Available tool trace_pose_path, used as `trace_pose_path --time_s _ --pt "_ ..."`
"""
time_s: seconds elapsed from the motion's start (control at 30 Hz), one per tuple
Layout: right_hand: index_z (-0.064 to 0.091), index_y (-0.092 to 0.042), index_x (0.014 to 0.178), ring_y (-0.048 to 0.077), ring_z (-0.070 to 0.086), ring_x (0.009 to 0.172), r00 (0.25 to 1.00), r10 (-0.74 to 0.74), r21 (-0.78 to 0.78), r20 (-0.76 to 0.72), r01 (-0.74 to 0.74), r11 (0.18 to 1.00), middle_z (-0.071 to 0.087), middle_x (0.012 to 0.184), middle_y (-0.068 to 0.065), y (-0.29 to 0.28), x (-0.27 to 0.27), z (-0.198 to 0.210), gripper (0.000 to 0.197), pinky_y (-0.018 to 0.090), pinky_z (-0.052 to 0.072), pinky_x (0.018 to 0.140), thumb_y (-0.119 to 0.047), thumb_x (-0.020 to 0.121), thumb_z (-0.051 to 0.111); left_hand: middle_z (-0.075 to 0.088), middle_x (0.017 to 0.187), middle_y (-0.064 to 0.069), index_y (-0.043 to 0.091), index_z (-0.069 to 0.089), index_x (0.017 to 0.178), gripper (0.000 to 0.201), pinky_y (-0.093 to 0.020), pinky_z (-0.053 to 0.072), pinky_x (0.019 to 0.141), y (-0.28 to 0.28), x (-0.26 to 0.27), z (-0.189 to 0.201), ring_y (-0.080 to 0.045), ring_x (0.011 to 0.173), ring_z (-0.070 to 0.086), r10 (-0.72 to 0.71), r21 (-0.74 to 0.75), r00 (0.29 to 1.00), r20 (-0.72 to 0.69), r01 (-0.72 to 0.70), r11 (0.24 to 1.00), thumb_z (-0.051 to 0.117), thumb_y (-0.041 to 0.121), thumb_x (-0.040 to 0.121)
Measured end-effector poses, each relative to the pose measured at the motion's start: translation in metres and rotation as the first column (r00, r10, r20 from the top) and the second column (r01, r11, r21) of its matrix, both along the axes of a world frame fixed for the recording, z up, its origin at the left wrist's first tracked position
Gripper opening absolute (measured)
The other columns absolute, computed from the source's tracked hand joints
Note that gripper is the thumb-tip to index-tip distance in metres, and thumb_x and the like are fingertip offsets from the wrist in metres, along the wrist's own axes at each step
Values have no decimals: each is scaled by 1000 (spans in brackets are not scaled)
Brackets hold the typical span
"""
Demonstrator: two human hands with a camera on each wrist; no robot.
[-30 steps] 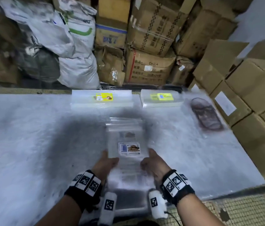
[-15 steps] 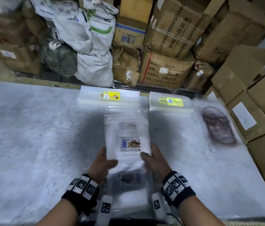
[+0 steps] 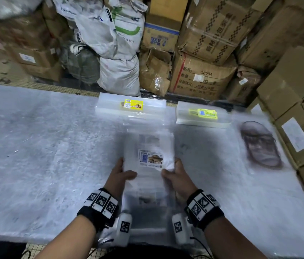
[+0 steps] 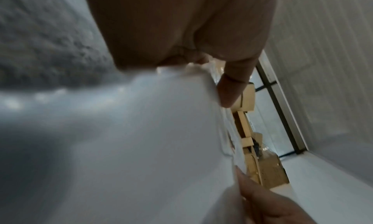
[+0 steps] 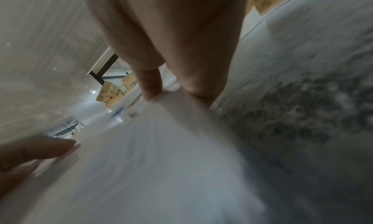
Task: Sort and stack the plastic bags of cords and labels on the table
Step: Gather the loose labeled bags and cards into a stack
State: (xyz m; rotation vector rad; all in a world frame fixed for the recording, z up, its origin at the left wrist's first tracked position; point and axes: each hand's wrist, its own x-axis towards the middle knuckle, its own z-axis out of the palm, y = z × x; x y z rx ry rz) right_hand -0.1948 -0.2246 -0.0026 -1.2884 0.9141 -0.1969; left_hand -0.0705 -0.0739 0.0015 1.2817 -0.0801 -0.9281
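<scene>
Bags of labels (image 3: 148, 156), a clear bundle with a printed label on top, sit pinched between your two hands above the middle of the table (image 3: 35, 165). Your left hand (image 3: 118, 176) clamps the near left edge, thumb on top and fingers beneath; your right hand (image 3: 178, 177) does the same on the near right edge, as the wrist views confirm. Expect the bundle to be light but floppy and slick: the far end looks unsupported and will likely droop, and the smooth plastic layers may slide over one another. Keep both side grips low and level, thumbs pressing flat. Beyond it, at the far edge, lie two stacks: one with a yellow label (image 3: 131, 107) straight ahead, one with a yellow-green label (image 3: 203, 114) to its right. A bag of dark cords (image 3: 261, 144) lies well apart on the right.
</scene>
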Motion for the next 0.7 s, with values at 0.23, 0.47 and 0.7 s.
trace_pose_path --time_s 0.23,0.47,0.7 --pt "42 -10 121 14 61 85 999 -27 136 -17 29 990 61 101 2 -3 -1 -1 33 22 57 68 8 96 53 73 106 -9 18 59 121 47 -42 47 96 -1 -7 -2 -31 104 66 4 112 1000 17 -6 994 51 -7 82" --pt "43 -24 122 24 61 89 999 12 49 36 -14 999 61 112 11 -2 -4 5 40 40 54 71 3 95 54 63 127 2 29 47 136 61 -42 47 100 5 -9 2 -15 111 63 -61 108 994 94 51 993 64 -2 86" --pt "43 -19 129 19 60 90 998 18 14 -63 -17 1000 61 112 7 -2 2 7 39 30 51 70 -2 96 55 59 101 9 15 41 132 60 -9 46 63 -8 -5 3 -15 96 57 -102 182 969 225 61 981 52 -20 83"
